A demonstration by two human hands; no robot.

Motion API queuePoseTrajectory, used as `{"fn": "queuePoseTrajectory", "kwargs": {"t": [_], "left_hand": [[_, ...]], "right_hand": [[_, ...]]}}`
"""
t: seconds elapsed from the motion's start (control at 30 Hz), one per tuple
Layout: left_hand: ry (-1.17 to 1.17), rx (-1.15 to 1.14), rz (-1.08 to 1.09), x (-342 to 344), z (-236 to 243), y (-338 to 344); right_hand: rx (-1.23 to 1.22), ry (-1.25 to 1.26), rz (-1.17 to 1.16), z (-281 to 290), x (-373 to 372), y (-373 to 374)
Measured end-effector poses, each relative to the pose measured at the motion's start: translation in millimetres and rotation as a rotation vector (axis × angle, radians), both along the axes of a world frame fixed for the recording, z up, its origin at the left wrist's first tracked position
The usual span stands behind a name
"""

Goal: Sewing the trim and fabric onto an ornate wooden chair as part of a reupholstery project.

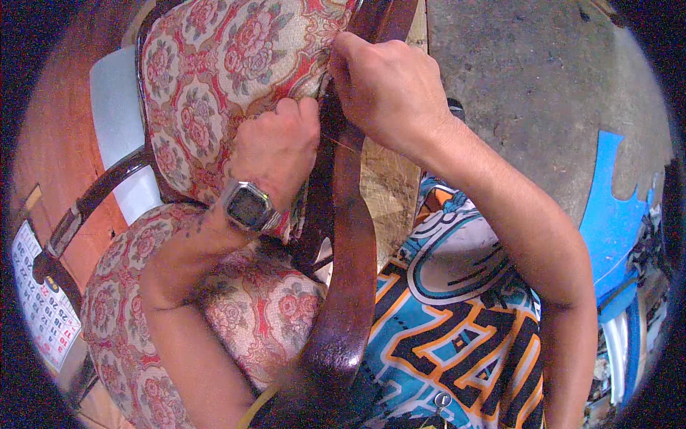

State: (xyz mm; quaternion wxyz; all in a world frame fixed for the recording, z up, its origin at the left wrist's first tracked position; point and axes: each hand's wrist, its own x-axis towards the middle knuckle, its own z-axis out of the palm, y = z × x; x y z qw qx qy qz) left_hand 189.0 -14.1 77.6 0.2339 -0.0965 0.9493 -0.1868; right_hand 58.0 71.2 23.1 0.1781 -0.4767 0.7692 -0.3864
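Observation:
A chair with a floral-upholstered back (207,64), a matching seat cushion (114,300) and a dark polished wooden frame (343,279) fills the left and middle of the view. My left hand (275,143), wearing a square wristwatch (247,206), has curled fingers at the right edge of the back's fabric. Above and to its right, my right hand (389,93) is closed at that same edge, where fabric meets wood. Whatever lies inside the fingers of either hand is hidden.
A reddish-brown board (50,157) and a pale blue panel (111,107) lie at the left, with a printed calendar sheet (46,293). Tan board (386,164) shows beside the chair. A grey floor (536,71) holds a bright blue cut sheet (607,222) and clutter at the right edge.

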Motion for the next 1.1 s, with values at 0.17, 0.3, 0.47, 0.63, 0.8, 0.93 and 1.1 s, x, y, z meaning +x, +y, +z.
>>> {"fn": "queuePoseTrajectory", "kwargs": {"t": [0.17, 0.3, 0.47, 0.63, 0.8, 0.93, 1.1], "left_hand": [[-0.013, -0.002, 0.02, -1, 2, 1], [-0.02, 0.001, 0.042, -2, 2, 1], [-0.001, 0.031, 0.047, -2, 4, 0], [-0.075, 0.135, 0.202, -5, 8, 2], [-0.077, 0.136, 0.202, -6, 9, 2], [-0.072, 0.104, 0.182, -2, 5, 1], [-0.003, 0.062, 0.07, 4, 4, 2]], "right_hand": [[0.002, 0.025, 0.042, 3, -2, 1], [0.025, 0.0, 0.039, 3, -2, 1], [0.025, -0.02, -0.024, 1, 1, -1], [0.043, -0.036, -0.031, 0, 1, -1], [0.033, -0.031, -0.018, 1, 0, -1], [0.051, -0.027, 0.037, 2, -5, -3], [0.136, -0.028, 0.093, 8, -10, -6]]}}
